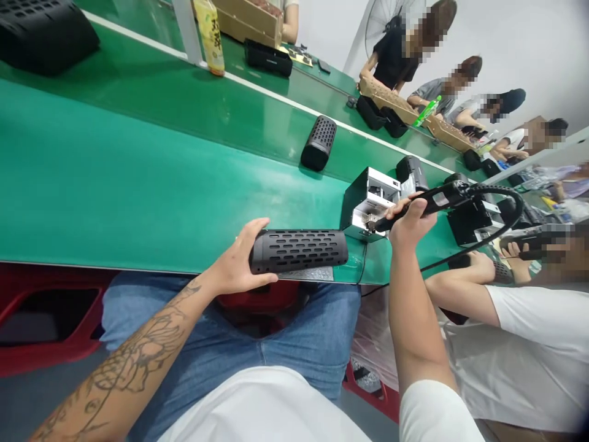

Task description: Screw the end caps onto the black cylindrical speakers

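My left hand (243, 258) is wrapped round the left end of a black speaker housing (301, 250) with rows of slots, which lies at the table's front edge. Under its right part shows a pale sheet of padding (313, 274). In my right hand (414, 219) is a black electric screwdriver (435, 197) with a coiled cord. Its tip points left and down, at the front of a silver and black screw feeder (370, 205). Whether the tip touches the feeder I cannot tell.
Another black perforated housing (319, 142) stands farther back on the green table (138, 184). A yellow bottle (210, 37) is beside a white post (186, 31). At right a co-worker in a white sleeve (529, 310) sits close by. More people work across the table.
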Action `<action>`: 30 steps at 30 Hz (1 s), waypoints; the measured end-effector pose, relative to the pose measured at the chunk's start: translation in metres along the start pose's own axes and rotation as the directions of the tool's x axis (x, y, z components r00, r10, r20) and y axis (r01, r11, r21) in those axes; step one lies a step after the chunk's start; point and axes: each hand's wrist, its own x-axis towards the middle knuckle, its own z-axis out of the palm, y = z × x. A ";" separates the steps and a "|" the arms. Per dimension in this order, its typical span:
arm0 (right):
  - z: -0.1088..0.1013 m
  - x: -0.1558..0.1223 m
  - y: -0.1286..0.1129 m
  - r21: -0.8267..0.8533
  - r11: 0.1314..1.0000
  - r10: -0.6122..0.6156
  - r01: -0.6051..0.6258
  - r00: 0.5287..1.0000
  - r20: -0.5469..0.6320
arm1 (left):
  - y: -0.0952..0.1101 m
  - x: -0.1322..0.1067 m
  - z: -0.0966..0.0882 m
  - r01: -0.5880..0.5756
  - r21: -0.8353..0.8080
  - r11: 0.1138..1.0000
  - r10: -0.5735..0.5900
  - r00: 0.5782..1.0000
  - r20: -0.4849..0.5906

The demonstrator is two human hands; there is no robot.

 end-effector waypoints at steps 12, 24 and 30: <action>0.050 -0.084 -0.127 0.386 0.919 -0.071 -0.079 0.930 0.361 | 0.001 -0.005 0.008 0.096 -0.156 0.983 -0.093 0.995 0.028; 0.089 -0.118 -0.122 0.345 0.899 0.065 -0.270 0.860 0.506 | 0.006 0.001 0.008 0.126 -0.155 0.980 -0.120 0.992 0.047; 0.091 -0.120 -0.125 0.331 0.891 0.060 -0.311 0.803 0.593 | 0.007 0.001 0.009 0.104 -0.151 0.983 -0.099 0.994 0.040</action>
